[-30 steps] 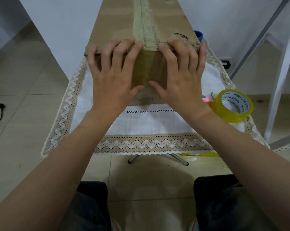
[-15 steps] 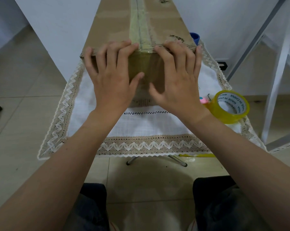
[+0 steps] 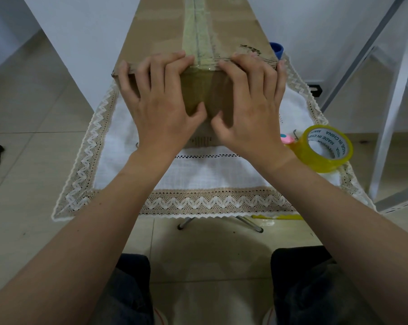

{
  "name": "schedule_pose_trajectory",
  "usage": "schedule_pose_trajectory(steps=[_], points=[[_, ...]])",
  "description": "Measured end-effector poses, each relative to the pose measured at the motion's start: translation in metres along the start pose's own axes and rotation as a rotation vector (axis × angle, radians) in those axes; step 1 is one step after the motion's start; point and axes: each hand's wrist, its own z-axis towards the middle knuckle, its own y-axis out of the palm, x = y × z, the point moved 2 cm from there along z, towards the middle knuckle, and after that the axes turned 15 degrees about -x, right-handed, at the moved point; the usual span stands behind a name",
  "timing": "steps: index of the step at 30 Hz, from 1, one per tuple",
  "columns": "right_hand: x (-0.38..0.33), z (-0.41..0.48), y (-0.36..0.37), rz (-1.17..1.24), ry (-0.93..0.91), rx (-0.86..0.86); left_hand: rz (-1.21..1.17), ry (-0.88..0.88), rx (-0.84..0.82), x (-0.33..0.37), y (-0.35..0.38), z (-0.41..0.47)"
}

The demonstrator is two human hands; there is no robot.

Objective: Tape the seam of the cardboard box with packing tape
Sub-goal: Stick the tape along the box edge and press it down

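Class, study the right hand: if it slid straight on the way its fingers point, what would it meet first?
The right hand would slide across the top of the cardboard box, probably towards its tape strip.

I see soft, even, rather dim indoor light; shadows are faint. Wide-angle distortion bends lines near the edges.
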Motion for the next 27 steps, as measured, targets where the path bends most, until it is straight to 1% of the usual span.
schedule_pose_trajectory(steps=[11,16,23,27], points=[[0.002,-0.001,-0.002,-0.009,-0.025,-0.018,0.031,-0.007,0.009,0.004,0.008,-0.002],[0.001,0.0,-0.004,0.012,-0.023,-0.026,0.083,-0.001,0.026,0.004,0.013,-0.005],[0.0,-0.002,-0.008,0.0,-0.008,-0.069,0.11,-0.016,-0.006,0.003,0.016,-0.007],[0.001,0.0,-0.01,-0.008,0.009,-0.045,0.061,-0.023,-0.075,0.0,0.003,-0.002]])
